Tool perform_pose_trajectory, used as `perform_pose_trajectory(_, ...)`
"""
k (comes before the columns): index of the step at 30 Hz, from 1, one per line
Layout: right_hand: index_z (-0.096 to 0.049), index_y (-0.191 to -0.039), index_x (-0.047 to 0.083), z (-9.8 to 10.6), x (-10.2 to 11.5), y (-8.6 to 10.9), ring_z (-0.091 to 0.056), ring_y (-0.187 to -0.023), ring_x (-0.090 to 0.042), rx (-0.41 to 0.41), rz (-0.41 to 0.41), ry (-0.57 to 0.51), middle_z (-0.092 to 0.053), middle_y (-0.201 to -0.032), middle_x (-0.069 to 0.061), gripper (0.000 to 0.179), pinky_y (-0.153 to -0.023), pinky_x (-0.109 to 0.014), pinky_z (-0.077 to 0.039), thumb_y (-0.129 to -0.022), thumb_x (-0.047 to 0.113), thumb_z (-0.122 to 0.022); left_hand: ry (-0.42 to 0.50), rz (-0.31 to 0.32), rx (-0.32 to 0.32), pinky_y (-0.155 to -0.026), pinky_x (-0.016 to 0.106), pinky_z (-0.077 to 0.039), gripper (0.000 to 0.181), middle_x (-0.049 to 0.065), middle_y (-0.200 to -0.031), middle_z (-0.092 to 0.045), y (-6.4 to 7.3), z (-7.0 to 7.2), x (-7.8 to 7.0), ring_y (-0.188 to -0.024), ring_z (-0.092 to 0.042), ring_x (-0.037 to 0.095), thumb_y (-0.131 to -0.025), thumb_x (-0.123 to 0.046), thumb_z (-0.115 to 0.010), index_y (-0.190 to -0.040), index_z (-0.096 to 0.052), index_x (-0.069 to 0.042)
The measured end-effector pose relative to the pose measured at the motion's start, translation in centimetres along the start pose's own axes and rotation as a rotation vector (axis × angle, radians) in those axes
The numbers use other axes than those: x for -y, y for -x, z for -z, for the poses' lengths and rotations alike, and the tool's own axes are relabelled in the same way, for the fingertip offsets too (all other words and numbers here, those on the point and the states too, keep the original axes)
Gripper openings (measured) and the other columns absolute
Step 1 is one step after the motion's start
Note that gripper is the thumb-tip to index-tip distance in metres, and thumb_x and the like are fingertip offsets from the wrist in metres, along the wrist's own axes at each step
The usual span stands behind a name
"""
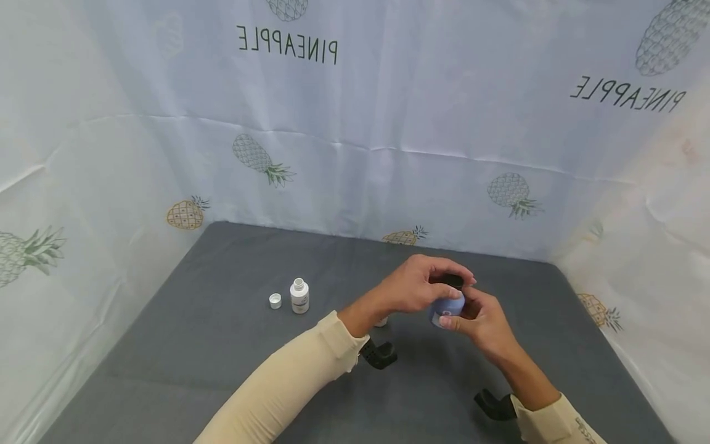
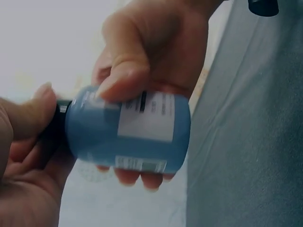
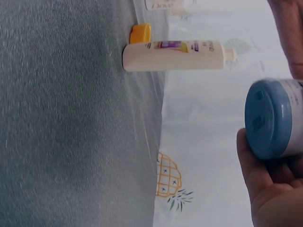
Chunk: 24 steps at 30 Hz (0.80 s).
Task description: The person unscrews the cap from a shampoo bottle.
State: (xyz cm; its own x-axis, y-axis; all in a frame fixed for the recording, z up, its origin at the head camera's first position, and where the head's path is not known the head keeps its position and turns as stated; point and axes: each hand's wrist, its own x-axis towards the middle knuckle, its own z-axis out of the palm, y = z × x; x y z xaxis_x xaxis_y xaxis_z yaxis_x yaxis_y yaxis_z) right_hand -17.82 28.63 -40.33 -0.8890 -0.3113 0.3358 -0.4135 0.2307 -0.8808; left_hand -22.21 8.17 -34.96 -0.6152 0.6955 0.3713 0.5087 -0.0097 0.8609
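A blue bottle with a black cap is held above the table between both hands. My left hand pinches the cap with thumb and fingers. My right hand grips the bottle's body, its thumb across the front. In the left wrist view the bottle lies sideways in the picture, showing white label patches, and the black cap is partly covered by the left fingers. The right wrist view shows the bottle's round base. Whether the cap is loose cannot be seen.
A small white bottle stands uncapped beside a white cap on the grey table. Behind my left forearm, another white item is mostly hidden. The right wrist view shows a pale, uncapped shampoo bottle, a yellow cap and a Dove bottle.
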Motion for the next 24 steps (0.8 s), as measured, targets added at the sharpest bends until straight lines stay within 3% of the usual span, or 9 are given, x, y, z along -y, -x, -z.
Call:
perform_pose_trajectory(3,-0.069,-0.12,0.017,-0.2,0.1,0.1,-0.073,-0.091,-0.005,-0.019,0.055,-0.014,-0.074,-0.107,0.013,0.044,-0.076,-0.021,-0.062,-0.086,-0.011,-0.076,-0.031,0.022,-0.06,-0.087,0.015,-0.056,0.029,0.01,-0.126,-0.076,0.1,-0.5,-0.3,-0.104,-0.071,0.001,-0.099,-0.003,-0.068,-0.127,-0.073,-0.006)
perform_pose_trajectory(8,-0.07,-0.12,0.02,-0.7,0.4,0.2,-0.072,-0.092,-0.004,-0.071,0.115,-0.039,-0.074,-0.108,0.014,0.049,-0.075,-0.019,-0.062,-0.085,-0.014,-0.075,-0.077,0.044,-0.124,-0.081,0.013,-0.057,0.029,0.006,-0.122,-0.078,0.4,-1.3,-0.9,-0.098,-0.072,0.0,-0.097,-0.003,-0.069,-0.124,-0.075,-0.009)
perform_pose_trajectory(12,-0.07,-0.117,0.013,-1.3,0.7,0.3,-0.071,-0.087,-0.002,-0.133,0.097,0.01,-0.073,-0.102,0.015,0.046,-0.073,-0.018,-0.061,-0.082,-0.018,-0.075,-0.103,0.059,-0.158,-0.08,0.013,-0.056,0.028,0.005,-0.122,-0.078,0.5,-1.6,-1.2,-0.098,-0.071,0.0,-0.097,-0.004,-0.069,-0.123,-0.076,-0.01)
perform_pose_trajectory(16,-0.069,-0.116,-0.006,-1.9,1.1,0.4,-0.07,-0.084,-0.001,-0.199,0.057,0.108,-0.072,-0.097,0.019,0.036,-0.07,-0.019,-0.06,-0.082,-0.014,-0.078,-0.147,0.079,-0.2,-0.082,0.012,-0.055,0.027,0.004,-0.121,-0.078,0.5,-1.8,-1.4,-0.1,-0.072,0.002,-0.097,-0.007,-0.072,-0.123,-0.076,-0.011)
perform_pose_trajectory(19,-0.068,-0.119,-0.011,-2.1,1.2,0.4,-0.07,-0.085,0.001,-0.235,0.041,0.157,-0.071,-0.096,0.022,0.039,-0.07,-0.019,-0.06,-0.082,-0.011,-0.08,-0.185,0.09,-0.235,-0.081,0.012,-0.055,0.027,0.003,-0.116,-0.079,0.4,-2.0,-1.6,-0.097,-0.072,0.001,-0.096,-0.011,-0.074,-0.123,-0.076,-0.013)
perform_pose_trajectory(24,-0.07,-0.118,-0.008,-1.8,1.2,0.2,-0.07,-0.087,0.002,-0.251,0.036,0.189,-0.071,-0.096,0.023,0.039,-0.073,-0.018,-0.06,-0.081,-0.008,-0.082,-0.181,0.09,-0.262,-0.078,0.012,-0.055,0.025,0.001,-0.112,-0.08,0.3,-2.2,-1.3,-0.091,-0.07,-0.003,-0.096,-0.015,-0.076,-0.121,-0.076,-0.015)
